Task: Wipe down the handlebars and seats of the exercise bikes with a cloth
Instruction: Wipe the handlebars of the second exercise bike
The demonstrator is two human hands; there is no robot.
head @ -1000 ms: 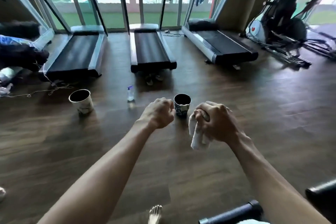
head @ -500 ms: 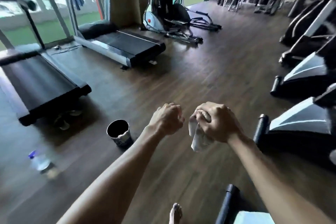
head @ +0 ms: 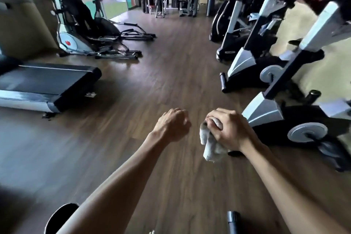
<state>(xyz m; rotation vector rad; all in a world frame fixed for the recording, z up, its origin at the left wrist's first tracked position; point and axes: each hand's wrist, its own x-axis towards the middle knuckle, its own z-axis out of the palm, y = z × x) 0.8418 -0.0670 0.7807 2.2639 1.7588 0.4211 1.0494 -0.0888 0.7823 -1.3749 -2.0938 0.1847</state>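
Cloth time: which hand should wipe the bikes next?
Right. The right hand already grips the cloth, and the exercise bikes stand on its side. The left hand holds nothing.

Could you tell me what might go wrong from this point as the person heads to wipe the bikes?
The cloth is bunched in the right hand with a loose end hanging below the fist, so it might slip out or snag on a bike. The cup stands on the floor right beside the left forearm's path and could be kicked over. The bikes' black base bars jut into the walkway, a likely trip hazard.
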